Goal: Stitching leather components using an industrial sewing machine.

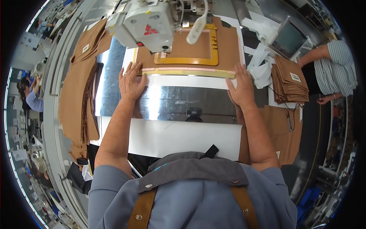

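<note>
The brown panel point(230, 44) is laid beneath the sewing head point(146, 24), with the yellow frame point(187, 61) set on it. Its near edge is flanked by the left hand point(132, 84) and right hand point(243, 88), both held flat, fingers point(135, 71) extended, thumbs wide, nothing gripped. Brown stacks point(78, 101) are seen at both sides.

You're in a sewing workshop: industrial machine point(146, 24) toward table's point(183, 103) far edge, brown fabric piles point(78, 99) along left edge.
</note>
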Tool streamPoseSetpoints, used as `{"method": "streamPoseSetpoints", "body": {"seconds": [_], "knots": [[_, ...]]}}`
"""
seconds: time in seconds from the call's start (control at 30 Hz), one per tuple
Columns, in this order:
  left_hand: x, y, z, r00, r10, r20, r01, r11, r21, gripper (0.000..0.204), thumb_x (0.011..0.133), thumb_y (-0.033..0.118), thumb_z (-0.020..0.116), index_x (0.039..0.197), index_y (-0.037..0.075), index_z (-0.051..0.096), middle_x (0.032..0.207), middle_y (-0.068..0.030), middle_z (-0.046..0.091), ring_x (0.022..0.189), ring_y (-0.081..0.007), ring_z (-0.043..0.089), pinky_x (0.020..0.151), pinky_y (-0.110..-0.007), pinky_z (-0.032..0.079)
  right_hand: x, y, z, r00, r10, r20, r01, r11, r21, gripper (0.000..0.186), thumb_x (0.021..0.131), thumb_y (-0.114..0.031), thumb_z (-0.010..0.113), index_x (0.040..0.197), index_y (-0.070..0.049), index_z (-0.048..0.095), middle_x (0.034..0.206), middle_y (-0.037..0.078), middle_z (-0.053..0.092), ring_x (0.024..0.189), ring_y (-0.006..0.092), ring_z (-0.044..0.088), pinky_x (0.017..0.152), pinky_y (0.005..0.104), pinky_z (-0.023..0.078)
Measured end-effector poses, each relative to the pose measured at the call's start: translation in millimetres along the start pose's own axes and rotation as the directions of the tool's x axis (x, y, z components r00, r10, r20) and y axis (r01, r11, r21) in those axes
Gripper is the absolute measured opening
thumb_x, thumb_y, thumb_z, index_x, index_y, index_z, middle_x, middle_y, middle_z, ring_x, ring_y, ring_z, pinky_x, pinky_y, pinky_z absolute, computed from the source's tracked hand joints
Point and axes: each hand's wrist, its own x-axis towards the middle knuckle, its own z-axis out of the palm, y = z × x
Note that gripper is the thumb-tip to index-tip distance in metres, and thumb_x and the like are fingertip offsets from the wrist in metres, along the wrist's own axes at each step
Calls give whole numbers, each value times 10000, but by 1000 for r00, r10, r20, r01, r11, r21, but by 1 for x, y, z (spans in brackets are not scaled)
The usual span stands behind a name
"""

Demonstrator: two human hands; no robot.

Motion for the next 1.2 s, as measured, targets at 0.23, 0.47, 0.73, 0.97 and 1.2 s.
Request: {"method": "streamPoseSetpoints", "body": {"seconds": [0.23, 0.47, 0.73, 0.97, 1.2], "knots": [[-4, 0, -4, 998, -33, 54, 31, 999, 44, 475, 872, 298, 635, 1319, 139, 659, 1397, -63, 633, 1408, -239, 486, 1198, -477, 251, -2, -3, -2, 1000, -6, 9, 6, 1000, 15, 663, 984, -377, 581, 1455, 70, 445, 1524, 242, 450, 1483, 364, 341, 1227, 475, 244], [-3, 6, -3, 999, -42, 18, 43, 998, -39, 435, 876, 275, 647, 1288, 139, 676, 1366, -63, 654, 1368, -242, 531, 1189, -484, 262, -6, 0, -5, 1000, -6, -11, 6, 1000, 1, 654, 954, -336, 629, 1446, 58, 451, 1505, 256, 458, 1456, 392, 368, 1202, 501, 278], [-5, -14, 4, 999, 44, -6, -44, 998, 37, 274, 955, 224, 633, 1195, 123, 717, 1341, -30, 673, 1364, -228, 537, 1177, -465, 249, -6, -8, -16, 978, -86, -190, 97, 994, 51, 485, 896, -286, 703, 1291, -27, 591, 1414, 170, 537, 1355, 340, 477, 1161, 528, 320], [-12, -14, 2, 1000, 31, -6, -31, 997, 69, 254, 971, 252, 610, 1172, 137, 713, 1321, -32, 680, 1340, -229, 554, 1170, -464, 249, -7, 39, -116, 945, 71, -318, -114, 987, -117, 261, 824, -217, 749, 1054, -97, 716, 1085, 46, 691, 1102, 255, 623, 979, 464, 434], [-9, -13, 4, 999, 29, 23, -31, 998, 57, 292, 952, 220, 610, 1203, 96, 695, 1319, -61, 673, 1315, -238, 571, 1164, -450, 259, -27, 144, -138, 940, 144, -309, -234, 932, -277, 191, 819, -223, 766, 970, -108, 747, 953, 56, 712, 974, 267, 659, 900, 426, 500]]}}
